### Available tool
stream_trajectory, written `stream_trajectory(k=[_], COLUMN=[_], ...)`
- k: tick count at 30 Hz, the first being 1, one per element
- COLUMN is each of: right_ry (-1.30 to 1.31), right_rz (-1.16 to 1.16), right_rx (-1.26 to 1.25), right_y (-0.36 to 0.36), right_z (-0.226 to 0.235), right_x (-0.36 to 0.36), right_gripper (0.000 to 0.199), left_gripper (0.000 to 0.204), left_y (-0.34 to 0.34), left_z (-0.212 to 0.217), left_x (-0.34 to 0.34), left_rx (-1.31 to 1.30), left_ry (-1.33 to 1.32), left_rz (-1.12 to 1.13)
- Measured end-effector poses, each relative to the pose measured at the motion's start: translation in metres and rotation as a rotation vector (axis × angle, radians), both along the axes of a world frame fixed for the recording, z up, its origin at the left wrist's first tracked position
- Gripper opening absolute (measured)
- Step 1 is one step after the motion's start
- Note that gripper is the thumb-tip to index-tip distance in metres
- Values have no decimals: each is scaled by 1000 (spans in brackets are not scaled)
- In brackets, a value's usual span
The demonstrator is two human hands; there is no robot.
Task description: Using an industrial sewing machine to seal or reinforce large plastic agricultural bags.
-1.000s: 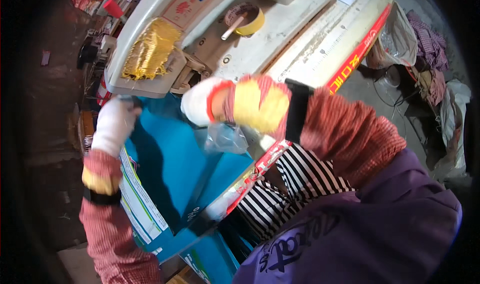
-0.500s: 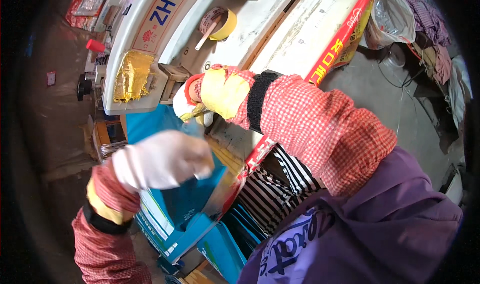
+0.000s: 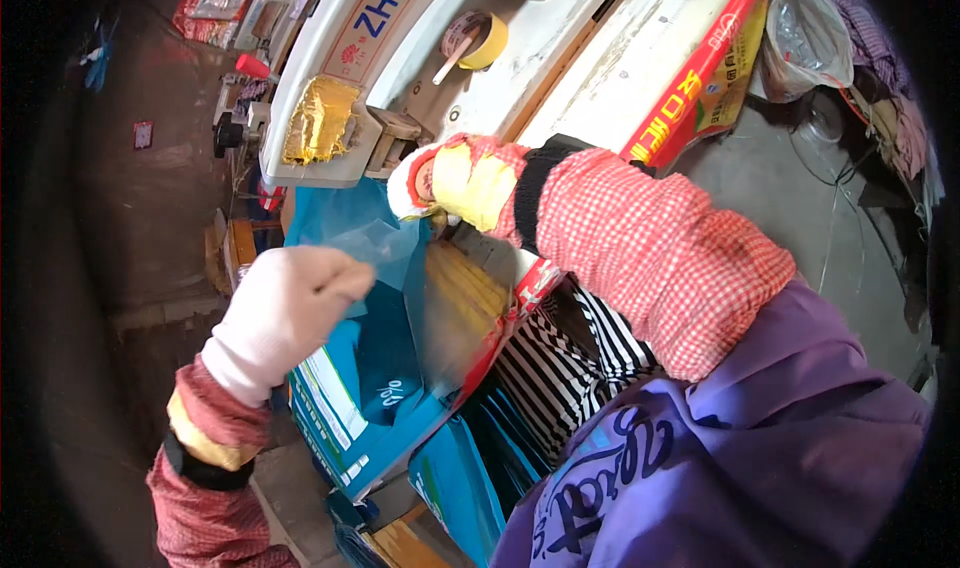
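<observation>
My left hand (image 3: 290, 313), in a white glove, is closed in a fist over a blue printed bag (image 3: 385, 368). At its fingers is the edge of a clear plastic sheet (image 3: 385, 248), which stretches across the blue bag toward my right hand. My right hand (image 3: 410, 183), also gloved in white with a red edge at the wrist, is at the end of the white sewing machine arm (image 3: 330, 63). Its fingers are mostly hidden behind the wrist, so what they hold cannot be seen. Yellow tape wraps the right cuff.
A yellow tape roll (image 3: 487, 43) with a pale stick in it lies on the machine bed. A red and yellow printed strip (image 3: 690, 93) runs along the table edge. Striped cloth (image 3: 570, 368) hangs below, and a white plastic bag (image 3: 805, 43) stands at the far right.
My left hand has moved left and slightly up, drawing the clear plastic sheet out over the blue bag. The whole view has shifted, and my right hand stays by the machine's end.
</observation>
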State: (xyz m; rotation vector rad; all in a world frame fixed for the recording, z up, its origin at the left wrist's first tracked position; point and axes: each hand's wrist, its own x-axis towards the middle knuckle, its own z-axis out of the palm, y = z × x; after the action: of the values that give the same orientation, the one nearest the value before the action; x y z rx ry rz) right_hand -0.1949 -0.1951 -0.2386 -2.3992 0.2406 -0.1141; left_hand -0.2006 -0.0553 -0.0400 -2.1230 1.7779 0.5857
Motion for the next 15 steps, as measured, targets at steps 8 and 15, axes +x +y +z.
stream_trajectory(k=[8,15], right_ry=[-24,-32], right_rz=[-65,-71], right_rx=[11,12], right_y=[7,8], right_z=[0,1], right_x=[-10,-15], right_gripper=[22,23], left_gripper=[54,81], left_y=[-23,-44], left_z=[-28,-49], left_x=[-10,-15], left_rx=[-157,658], left_ry=[-644,-328], left_rz=[-776,-386])
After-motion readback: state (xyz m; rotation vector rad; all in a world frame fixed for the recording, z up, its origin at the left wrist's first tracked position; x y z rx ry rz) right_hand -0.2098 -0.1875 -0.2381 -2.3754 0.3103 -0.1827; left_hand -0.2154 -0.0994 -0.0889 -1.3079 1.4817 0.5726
